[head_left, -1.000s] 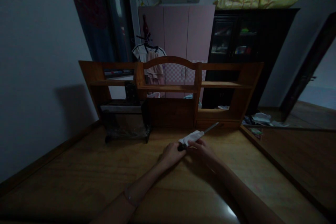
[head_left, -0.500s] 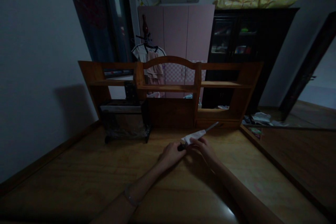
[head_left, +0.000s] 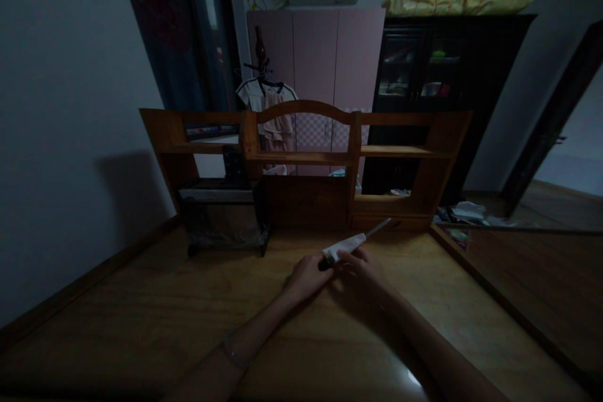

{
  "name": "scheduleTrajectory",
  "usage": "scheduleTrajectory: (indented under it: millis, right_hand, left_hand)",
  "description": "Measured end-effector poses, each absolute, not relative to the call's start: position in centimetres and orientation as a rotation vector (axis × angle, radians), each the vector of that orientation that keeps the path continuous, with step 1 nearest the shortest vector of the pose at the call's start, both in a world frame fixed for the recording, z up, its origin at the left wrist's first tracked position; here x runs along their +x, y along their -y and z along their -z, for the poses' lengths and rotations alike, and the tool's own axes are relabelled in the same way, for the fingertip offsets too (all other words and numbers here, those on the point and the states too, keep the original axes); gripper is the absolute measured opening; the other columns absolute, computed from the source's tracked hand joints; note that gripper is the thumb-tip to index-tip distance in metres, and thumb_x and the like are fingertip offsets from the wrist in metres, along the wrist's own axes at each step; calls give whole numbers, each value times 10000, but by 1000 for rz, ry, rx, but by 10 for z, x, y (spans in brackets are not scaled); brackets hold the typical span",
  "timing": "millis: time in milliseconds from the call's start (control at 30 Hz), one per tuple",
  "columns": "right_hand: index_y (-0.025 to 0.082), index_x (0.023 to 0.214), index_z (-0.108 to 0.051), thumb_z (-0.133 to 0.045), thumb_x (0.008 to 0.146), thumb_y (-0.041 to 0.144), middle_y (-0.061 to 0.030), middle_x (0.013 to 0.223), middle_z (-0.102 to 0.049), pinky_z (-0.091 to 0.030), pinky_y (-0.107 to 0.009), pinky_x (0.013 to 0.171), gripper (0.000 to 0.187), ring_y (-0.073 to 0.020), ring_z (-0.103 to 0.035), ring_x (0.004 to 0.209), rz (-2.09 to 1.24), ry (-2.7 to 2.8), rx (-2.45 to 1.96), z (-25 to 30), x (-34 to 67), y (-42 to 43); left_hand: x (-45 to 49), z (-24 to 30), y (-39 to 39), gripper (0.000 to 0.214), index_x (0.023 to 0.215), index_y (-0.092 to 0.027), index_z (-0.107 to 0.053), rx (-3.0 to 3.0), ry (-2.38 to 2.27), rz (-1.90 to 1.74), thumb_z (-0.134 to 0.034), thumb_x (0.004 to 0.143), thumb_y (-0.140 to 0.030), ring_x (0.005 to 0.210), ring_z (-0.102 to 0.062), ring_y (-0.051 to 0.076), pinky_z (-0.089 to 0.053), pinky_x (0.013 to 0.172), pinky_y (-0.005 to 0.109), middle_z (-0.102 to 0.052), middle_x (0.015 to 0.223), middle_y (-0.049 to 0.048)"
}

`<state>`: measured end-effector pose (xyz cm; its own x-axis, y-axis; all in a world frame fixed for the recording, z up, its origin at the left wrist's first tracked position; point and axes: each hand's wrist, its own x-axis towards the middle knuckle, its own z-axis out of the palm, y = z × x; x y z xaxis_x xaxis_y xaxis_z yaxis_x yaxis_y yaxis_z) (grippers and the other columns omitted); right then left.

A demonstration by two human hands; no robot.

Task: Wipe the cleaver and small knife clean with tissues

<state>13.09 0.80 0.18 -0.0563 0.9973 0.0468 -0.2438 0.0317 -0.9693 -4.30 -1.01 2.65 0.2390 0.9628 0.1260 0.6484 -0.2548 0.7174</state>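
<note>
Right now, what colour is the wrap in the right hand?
The wrap is white; the head view shows it best.

Left hand [head_left: 306, 276] masking part of the dark handle [head_left: 325, 262], white wrap [head_left: 347, 245] covering the metal shaft's [head_left: 378, 227] near end, bottom edge slicing both forearms [head_left: 424, 326]!

Both forearms [head_left: 264, 320] extend forward and converge. The left hand [head_left: 308, 275] is curled; the right hand [head_left: 362, 267], fingers [head_left: 349, 257] bent, lies just beside it.
</note>
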Motion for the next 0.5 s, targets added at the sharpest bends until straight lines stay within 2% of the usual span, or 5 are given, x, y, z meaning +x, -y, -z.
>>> scheduleTrajectory:
  millis: [200, 500]
  right_hand:
    - [204, 857, -667, -767, 678, 401, -50, 839, -694, -495, -299, 671, 285, -192, -645, 718, -1335, 1143, -959, -1, 129, -8]
    - [205, 834, -664, -748, 699, 426, -44, 798, -692, -504, -311, 671, 272, -195, -640, 696, -1293, 1186, -981, 0, 131, -10]
  left_hand:
    - [-43, -24, 8, 370, 932, -148, -732, 1999, -1514, -725, -600, 785, -461, 789, -653, 218, -423, 619, 230, -735, 869, 74]
    - [-45, -14, 2, 445, 982, -153, -728, 2048, -1481, -773, -584, 787, -526, 784, -647, 219, -393, 599, 230, -728, 886, 80]
